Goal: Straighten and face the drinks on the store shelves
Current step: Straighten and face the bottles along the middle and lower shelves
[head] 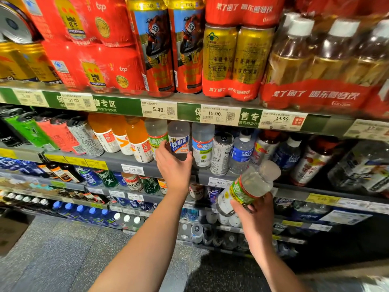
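metal store shelf (172,167), left hand (173,165) gripping blue-labelled bottle (179,140), right hand (255,209) holding tilted clear plastic bottle (248,187)

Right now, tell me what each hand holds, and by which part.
Right hand grips the green-labelled clear bottle by its lower body. Left hand grips the blue-labelled bottle low on the shelf.

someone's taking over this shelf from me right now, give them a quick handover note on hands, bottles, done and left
Left hand: reaches to the second shelf, grip around the blue-label bottle in the front row.
Right hand: holds a green-label bottle off the shelf, tilted, cap up and to the right.
Shelf: a matching green-label bottle stands just left of the blue-label one.
Done: cannot tell from this view.
Left: probably set the held bottle back in its row, label forward, then face the rest.
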{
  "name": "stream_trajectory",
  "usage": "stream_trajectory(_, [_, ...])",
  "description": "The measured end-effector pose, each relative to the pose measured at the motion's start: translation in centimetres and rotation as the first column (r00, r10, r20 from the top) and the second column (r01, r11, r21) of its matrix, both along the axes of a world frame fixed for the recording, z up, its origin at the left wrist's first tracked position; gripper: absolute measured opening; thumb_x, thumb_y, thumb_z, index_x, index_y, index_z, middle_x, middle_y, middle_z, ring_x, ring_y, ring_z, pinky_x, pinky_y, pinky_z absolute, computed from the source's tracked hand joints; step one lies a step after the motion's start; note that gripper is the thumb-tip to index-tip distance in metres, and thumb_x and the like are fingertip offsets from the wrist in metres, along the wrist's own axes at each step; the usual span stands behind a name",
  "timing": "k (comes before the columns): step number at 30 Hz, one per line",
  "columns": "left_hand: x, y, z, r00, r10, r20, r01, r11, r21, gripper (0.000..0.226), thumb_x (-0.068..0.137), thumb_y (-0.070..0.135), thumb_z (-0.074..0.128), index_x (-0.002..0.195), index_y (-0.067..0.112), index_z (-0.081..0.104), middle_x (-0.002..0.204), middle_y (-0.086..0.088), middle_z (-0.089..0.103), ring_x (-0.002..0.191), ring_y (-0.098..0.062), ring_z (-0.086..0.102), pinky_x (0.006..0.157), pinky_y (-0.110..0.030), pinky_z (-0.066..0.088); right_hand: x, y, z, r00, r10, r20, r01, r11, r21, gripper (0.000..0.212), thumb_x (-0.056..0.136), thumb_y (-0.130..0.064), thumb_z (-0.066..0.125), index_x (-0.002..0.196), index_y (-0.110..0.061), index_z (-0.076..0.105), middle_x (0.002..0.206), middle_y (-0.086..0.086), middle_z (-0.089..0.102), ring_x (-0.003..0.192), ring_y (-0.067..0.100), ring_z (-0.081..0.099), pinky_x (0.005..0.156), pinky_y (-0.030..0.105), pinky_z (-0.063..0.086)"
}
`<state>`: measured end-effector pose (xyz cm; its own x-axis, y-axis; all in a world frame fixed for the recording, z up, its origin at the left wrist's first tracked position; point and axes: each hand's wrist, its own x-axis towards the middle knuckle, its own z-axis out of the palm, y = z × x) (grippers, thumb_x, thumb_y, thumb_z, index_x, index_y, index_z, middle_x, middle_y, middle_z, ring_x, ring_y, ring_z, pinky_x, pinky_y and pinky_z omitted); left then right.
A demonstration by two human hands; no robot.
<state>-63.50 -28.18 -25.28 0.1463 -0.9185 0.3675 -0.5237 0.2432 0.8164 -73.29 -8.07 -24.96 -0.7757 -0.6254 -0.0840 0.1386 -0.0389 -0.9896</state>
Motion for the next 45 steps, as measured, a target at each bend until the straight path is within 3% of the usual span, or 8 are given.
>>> stream_trajectory(4, [-0.2, -0.1, 0.3, 0.997, -0.009, 0.082, 0.010, 1.000, -0.012, 0.086, 0.071, 0.026, 0.083, 0.140, 0.004, 0.038, 0.124, -0.014, 0.053, 0.120, -0.033, 0.051, 0.105, -0.048, 0.043, -0.2, -0.1, 0.2, 1.000, 0.018, -0.024, -0.018, 1.000, -0.002, 0.061, 0.073, 0.009, 0.080, 0.108, -0.033, 0.053, 0.099, -0.015, 0.073, 0.094, 0.004, 0.069, 0.081, 0.021, 0.054])
stream_trajectory(10, [-0.9, 0.0, 0.7, 0.999, 0.016, 0.040, -0.017, 1.000, 0.015, 0.084, 0.071, 0.020, 0.080, 0.142, 0.003, 0.038, 0.128, -0.014, 0.052, 0.124, -0.031, 0.048, 0.107, -0.045, 0.041, -0.6, -0.5, -0.1, 0.999, 0.037, -0.010, -0.037, 0.999, -0.008, 0.060, 0.072, 0.012, 0.079, 0.107, -0.030, 0.053, 0.104, -0.010, 0.069, 0.091, 0.002, 0.069, 0.074, 0.014, 0.054])
stream_trajectory(16, [-0.3, -0.4, 0.3, 0.998, 0.039, 0.040, -0.040, 0.999, 0.035, 0.074, 0.075, 0.040, 0.081, 0.134, 0.010, 0.048, 0.125, -0.007, 0.055, 0.122, -0.025, 0.050, 0.106, -0.044, 0.042, -1.5, -0.3, -0.7, 0.999, 0.040, 0.003, -0.040, 0.999, -0.012, 0.064, 0.071, 0.014, 0.078, 0.116, -0.023, 0.053, 0.108, -0.006, 0.070, 0.092, 0.005, 0.070, 0.075, 0.014, 0.053])
stream_trajectory(19, [-0.2, -0.8, 0.2, 0.999, 0.025, 0.042, -0.027, 0.999, 0.030, 0.071, 0.074, 0.039, 0.082, 0.131, 0.010, 0.051, 0.120, -0.006, 0.056, 0.118, -0.024, 0.053, 0.102, -0.043, 0.045, -1.8, -0.2, -0.9, 0.999, 0.044, -0.004, -0.044, 0.999, -0.007, 0.062, 0.071, 0.016, 0.077, 0.117, -0.016, 0.051, 0.110, 0.003, 0.070, 0.090, 0.005, 0.070, 0.073, 0.013, 0.053])
stream_trajectory(28, [-0.4, 0.2, 0.7, 0.997, 0.047, -0.066, -0.040, 0.993, 0.108, 0.069, 0.070, 0.033, 0.081, 0.126, 0.010, 0.048, 0.116, -0.002, 0.054, 0.109, -0.022, 0.055, 0.092, -0.039, 0.049, -1.5, -0.1, -0.9, 0.993, 0.050, -0.104, -0.045, 0.998, 0.052, 0.060, 0.069, 0.007, 0.083, 0.103, -0.032, 0.053, 0.103, -0.013, 0.069, 0.089, 0.001, 0.070, 0.070, 0.012, 0.053])
stream_trajectory(36, [-1.1, 1.6, 1.3, 0.981, 0.094, -0.168, -0.079, 0.992, 0.097, 0.073, 0.067, 0.020, 0.078, 0.128, 0.000, 0.045, 0.120, -0.013, 0.046, 0.116, -0.029, 0.045, 0.102, -0.034, 0.037, -0.9, -0.4, -1.1, 0.995, 0.028, -0.091, -0.025, 0.999, 0.035, 0.062, 0.069, 0.010, 0.082, 0.104, -0.031, 0.051, 0.106, -0.006, 0.067, 0.082, -0.006, 0.068, 0.067, 0.011, 0.052])
stream_trajectory(42, [-1.7, 2.5, 1.8, 0.935, 0.139, -0.326, -0.092, 0.983, 0.156, 0.060, 0.066, 0.022, 0.078, 0.115, 0.007, 0.047, 0.111, -0.008, 0.054, 0.105, -0.029, 0.054, 0.094, -0.045, 0.047, -0.4, -0.3, -1.6, 0.995, 0.053, -0.081, -0.050, 0.998, 0.030, 0.068, 0.069, 0.011, 0.082, 0.109, -0.035, 0.053, 0.114, 0.003, 0.069, 0.091, 0.005, 0.071, 0.078, 0.022, 0.057])
stream_trajectory(45, [-0.8, 2.9, 1.6, 0.913, 0.145, -0.380, -0.084, 0.981, 0.172, 0.053, 0.069, 0.022, 0.080, 0.109, 0.015, 0.046, 0.105, -0.003, 0.059, 0.097, -0.024, 0.057, 0.091, -0.041, 0.050, -0.1, -0.3, -1.6, 0.993, 0.068, -0.092, -0.066, 0.998, 0.024, 0.066, 0.069, 0.010, 0.081, 0.109, -0.034, 0.053, 0.115, 0.004, 0.069, 0.094, 0.008, 0.071, 0.081, 0.024, 0.057])
